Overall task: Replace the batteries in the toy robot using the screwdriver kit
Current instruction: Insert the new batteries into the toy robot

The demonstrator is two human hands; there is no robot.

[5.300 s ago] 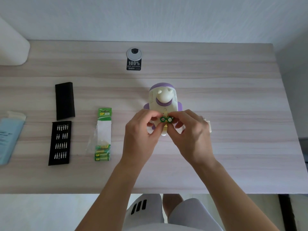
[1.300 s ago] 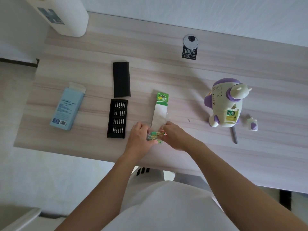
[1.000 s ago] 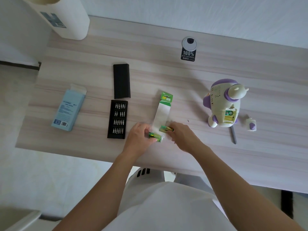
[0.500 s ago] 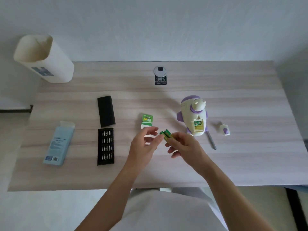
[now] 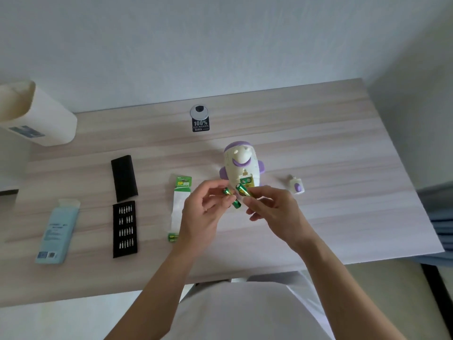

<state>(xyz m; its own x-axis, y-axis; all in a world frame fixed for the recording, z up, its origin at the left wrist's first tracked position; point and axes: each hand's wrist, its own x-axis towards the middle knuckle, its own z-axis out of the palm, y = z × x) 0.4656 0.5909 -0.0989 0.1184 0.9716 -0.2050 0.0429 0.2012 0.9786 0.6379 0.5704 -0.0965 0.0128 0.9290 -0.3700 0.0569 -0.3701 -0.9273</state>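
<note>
Batteries [image 5: 232, 199] pinched in left hand [image 5: 201, 213] and right hand [image 5: 278, 212] hover by toy robot [image 5: 241, 163]; loose fingertip grip could drop one.

I am at a desk [image 5: 318, 143] in a plain room that reads as a small office or a study at home; I cannot tell which. The top is pale wood-grain laminate, with a round cable grommet [image 5: 199, 111] set near its far edge and a black sticker [image 5: 200, 124] just on my side of it. A white wall [image 5: 220, 45] runs along the far edge. A cream bin [image 5: 44, 119] is at the far left corner. Household things lie on the left half: a bit tray [image 5: 124, 229] and a card of batteries [image 5: 182, 200]. Blue-grey cloth [image 5: 438, 217] shows beyond the right edge.
</note>
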